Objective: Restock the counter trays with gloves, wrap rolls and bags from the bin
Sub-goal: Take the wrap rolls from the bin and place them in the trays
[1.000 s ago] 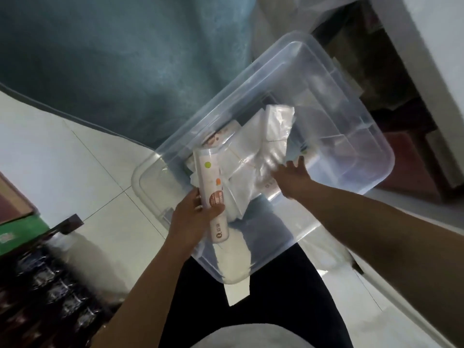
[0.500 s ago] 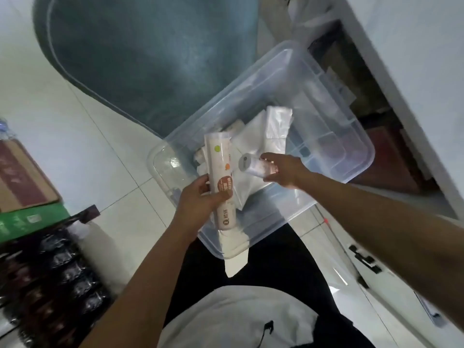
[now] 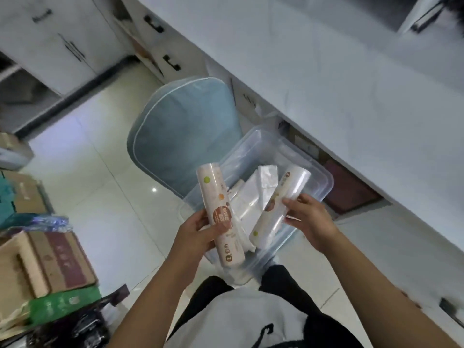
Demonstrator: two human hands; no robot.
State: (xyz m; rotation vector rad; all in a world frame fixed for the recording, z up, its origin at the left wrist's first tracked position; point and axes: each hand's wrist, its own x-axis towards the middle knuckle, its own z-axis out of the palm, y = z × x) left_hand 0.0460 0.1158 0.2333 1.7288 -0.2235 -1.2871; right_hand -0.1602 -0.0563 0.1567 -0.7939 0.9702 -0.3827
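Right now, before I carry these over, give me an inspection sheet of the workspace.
Surface: white counter at right, no trays in view; pale tiled floor.
Job's things: clear bin on the floor holding white packets; two wrap rolls lifted above it.
Clutter: cardboard boxes, green box at left.
Hands: left hand grips left roll; right hand grips right roll.
Cables: nothing seen.
Surroundings: blue chair, white cabinets.
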